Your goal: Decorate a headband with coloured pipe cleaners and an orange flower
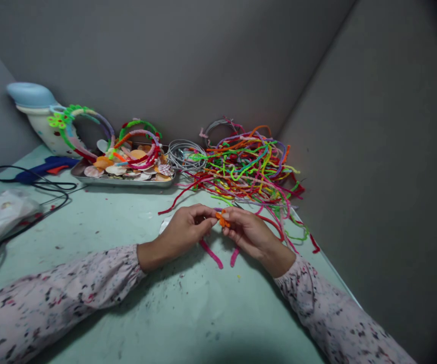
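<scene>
Head view: orange piece [223, 220] between left hand [188, 226] and right hand [252, 233], both pinching it.

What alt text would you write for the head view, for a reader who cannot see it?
The left hand and right hand pinch a small orange piece above a pale green table. Behind them are a metal tray of shells with fuzzy rings and, to its right, a tangled heap of bright fuzzy stems.

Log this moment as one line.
left hand: pinching orange piece | right hand: pinching same piece | pipe-cleaner heap: beyond hands | shell tray: left of heap
</scene>
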Motion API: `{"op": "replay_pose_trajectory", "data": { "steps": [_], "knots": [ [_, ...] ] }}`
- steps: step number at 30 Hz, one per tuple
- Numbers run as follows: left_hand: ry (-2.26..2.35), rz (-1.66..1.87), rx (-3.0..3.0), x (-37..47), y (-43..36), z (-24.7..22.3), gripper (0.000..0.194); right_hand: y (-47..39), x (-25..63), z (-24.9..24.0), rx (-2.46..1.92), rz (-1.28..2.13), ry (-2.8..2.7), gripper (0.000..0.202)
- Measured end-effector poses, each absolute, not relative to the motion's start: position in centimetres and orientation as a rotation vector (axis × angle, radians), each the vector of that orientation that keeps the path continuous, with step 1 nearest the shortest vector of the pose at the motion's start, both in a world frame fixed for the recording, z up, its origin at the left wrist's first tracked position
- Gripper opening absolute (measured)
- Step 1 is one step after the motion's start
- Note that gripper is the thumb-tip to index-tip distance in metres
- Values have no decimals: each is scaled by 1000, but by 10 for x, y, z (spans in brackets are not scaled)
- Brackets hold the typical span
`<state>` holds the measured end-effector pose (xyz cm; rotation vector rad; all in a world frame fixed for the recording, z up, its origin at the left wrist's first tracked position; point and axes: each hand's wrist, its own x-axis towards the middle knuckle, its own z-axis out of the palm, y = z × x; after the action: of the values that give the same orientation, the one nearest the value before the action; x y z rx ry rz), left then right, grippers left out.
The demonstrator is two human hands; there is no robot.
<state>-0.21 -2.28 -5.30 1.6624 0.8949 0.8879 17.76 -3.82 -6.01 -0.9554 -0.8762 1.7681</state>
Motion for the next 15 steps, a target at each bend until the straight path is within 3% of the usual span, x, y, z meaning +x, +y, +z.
{"op": "replay_pose_trajectory", "data": {
  "steps": [15],
  "knots": [
    [752,692,1203,1,-28,-50,17,-37,177,-61,-902,1895,-826,8]
  ]
}}
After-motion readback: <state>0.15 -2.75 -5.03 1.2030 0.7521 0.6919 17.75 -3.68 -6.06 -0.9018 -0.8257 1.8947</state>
